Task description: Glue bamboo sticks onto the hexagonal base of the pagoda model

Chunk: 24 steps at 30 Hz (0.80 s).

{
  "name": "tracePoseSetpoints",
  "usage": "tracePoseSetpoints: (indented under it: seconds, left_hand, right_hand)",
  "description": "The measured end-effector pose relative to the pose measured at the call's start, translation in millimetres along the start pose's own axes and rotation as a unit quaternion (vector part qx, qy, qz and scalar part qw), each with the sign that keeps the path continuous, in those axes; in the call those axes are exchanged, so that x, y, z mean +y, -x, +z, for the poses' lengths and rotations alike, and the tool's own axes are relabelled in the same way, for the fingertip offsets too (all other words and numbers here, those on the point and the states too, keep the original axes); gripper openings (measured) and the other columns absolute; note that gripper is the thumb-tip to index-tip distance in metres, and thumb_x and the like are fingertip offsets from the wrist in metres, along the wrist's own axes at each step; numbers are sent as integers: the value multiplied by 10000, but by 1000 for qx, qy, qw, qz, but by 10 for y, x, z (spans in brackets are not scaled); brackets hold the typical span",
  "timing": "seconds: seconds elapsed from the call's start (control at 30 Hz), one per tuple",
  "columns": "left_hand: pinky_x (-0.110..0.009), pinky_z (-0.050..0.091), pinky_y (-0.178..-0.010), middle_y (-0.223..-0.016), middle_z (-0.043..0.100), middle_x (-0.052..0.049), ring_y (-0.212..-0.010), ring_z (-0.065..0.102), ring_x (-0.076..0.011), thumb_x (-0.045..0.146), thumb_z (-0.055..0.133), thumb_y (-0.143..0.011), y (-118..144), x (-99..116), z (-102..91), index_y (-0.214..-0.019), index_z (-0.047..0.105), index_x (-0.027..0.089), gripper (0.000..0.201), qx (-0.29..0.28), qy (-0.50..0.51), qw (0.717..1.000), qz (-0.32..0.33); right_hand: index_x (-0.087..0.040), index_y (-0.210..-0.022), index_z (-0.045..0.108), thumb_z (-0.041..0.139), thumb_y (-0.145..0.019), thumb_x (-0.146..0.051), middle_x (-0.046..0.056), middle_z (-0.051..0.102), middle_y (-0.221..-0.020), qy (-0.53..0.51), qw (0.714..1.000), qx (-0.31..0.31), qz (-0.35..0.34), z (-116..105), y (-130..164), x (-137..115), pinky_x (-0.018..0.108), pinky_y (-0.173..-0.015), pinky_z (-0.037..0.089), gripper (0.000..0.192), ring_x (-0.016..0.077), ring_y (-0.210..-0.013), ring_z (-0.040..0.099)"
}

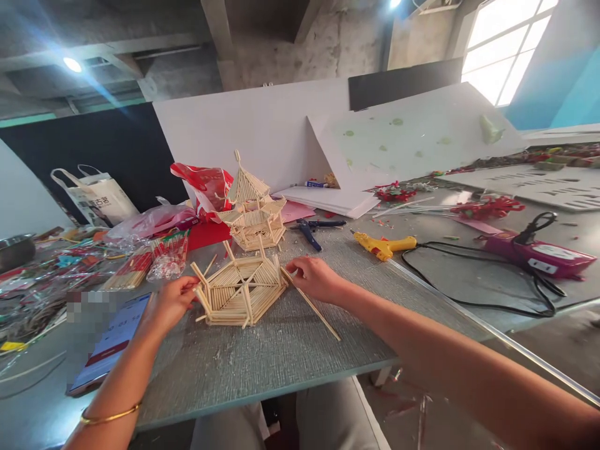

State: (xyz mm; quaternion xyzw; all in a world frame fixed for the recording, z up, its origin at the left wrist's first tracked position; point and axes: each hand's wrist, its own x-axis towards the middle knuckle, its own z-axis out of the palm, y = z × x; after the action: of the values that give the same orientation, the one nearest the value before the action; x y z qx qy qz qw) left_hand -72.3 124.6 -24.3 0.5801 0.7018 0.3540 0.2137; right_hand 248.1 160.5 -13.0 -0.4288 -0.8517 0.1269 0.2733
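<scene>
Both hands pinching — left hand (pixel 171 301) the flat hexagonal stick frame (pixel 240 290), right hand (pixel 315 277) a stick (pixel 313 307) slanting near-right.

Dark print on white tote bag (pixel 104 199), too small to read

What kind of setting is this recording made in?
Probably a craft workshop with bare concrete walls. A finished stick pagoda model stands on the grey worktable, a yellow glue gun lies nearby, and both hands work on a hexagonal stick frame.
</scene>
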Motion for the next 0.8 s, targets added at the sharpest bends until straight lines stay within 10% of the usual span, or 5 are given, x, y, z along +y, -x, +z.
tracePoseSetpoints:
  seconds: [0.8]
  left_hand:
    - [-277, 474, -611, -704, 679, -42, -672, 638, -192, 445, 457, -704, 235, 92, -64, -977, 612, 166, 421, 103, -70, 991, 46]
  right_hand:
    - [-141, -835, 634, 445, -681, -98, 49, 659, -838, 44, 999, -4, 29, 81, -179, 161, 204, -667, 388, 247, 139, -749, 580]
